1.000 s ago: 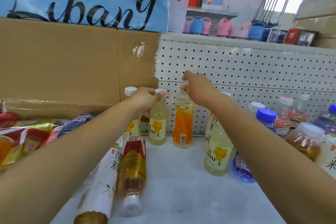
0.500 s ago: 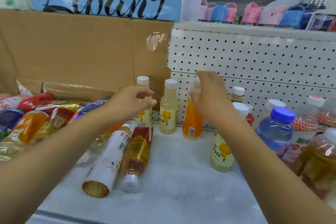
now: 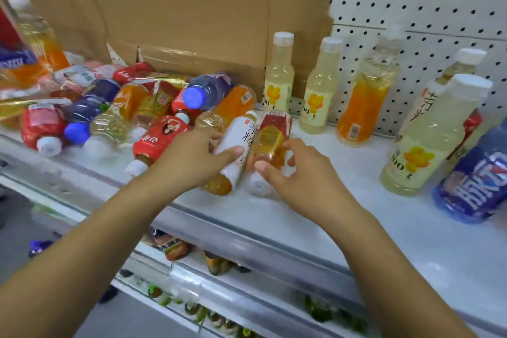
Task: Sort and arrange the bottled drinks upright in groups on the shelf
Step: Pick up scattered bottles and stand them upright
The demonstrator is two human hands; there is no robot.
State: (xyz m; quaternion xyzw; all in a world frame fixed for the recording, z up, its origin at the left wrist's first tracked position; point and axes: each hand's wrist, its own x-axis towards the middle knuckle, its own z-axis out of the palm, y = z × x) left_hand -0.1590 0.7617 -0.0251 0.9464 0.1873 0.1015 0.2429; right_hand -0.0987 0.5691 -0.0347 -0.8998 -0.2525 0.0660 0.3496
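Two bottles lie side by side near the front of the white shelf [image 3: 343, 217]. My left hand [image 3: 192, 158] grips the white-labelled tea bottle [image 3: 237, 143], thumb across its label. My right hand [image 3: 297, 173] curls round the red-labelled amber bottle [image 3: 271, 137], thumb and forefinger on either side of it, its white cap toward me. Upright at the back stand two pale yellow bottles [image 3: 278, 78], [image 3: 319, 89] and an orange juice bottle [image 3: 363, 101].
A jumbled pile of lying bottles [image 3: 123, 107] fills the shelf's left side against the cardboard backing [image 3: 178, 8]. At the right stand a large pale yellow bottle [image 3: 428, 143] and a blue bottle [image 3: 476, 175]. A metal front rail [image 3: 247, 236] edges the shelf above a lower shelf.
Both hands have left the caps of the upright bottles at the back and come down and toward me onto the two lying bottles. The view has tilted downward.
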